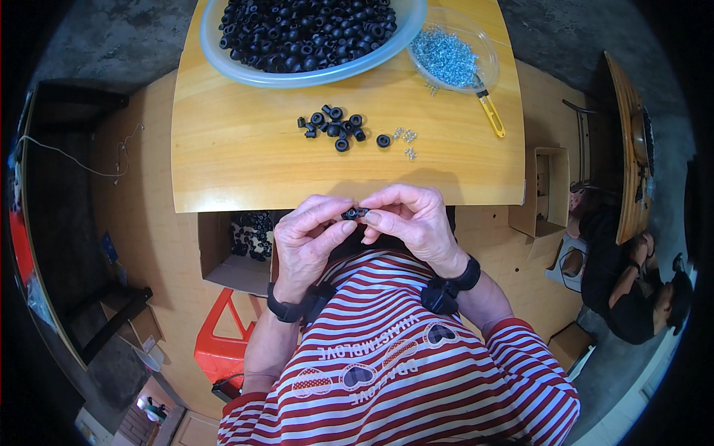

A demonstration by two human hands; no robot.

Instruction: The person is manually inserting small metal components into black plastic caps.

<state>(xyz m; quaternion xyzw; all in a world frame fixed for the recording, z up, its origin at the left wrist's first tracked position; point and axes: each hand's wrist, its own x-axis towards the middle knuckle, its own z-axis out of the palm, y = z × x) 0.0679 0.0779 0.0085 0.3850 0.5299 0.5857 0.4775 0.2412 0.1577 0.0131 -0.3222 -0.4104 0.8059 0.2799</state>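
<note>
Just in front of the table's near edge, my two hands meet fingertip to fingertip. Between thumb and fingers my left hand (303, 236) pinches a small black plastic part (350, 213), with a round opening showing. My right hand (418, 223) is closed on its right end; whether that end is a separate piece I cannot tell. Beyond them on the table lies a loose group of similar black parts (342, 145), rounded and hollow. One single black part (383, 140) sits to their right, beside several tiny clear-silvery pieces (410, 153).
A large translucent tub (312, 79) heaped with black parts stands at the table's far side. Right of it is a round clear container (487, 59) of small bluish pieces, with a yellow-handled tool (491, 115) against it. A cardboard box (234, 275) and red stool (208, 346) are lower left; another person (625, 282) sits far right.
</note>
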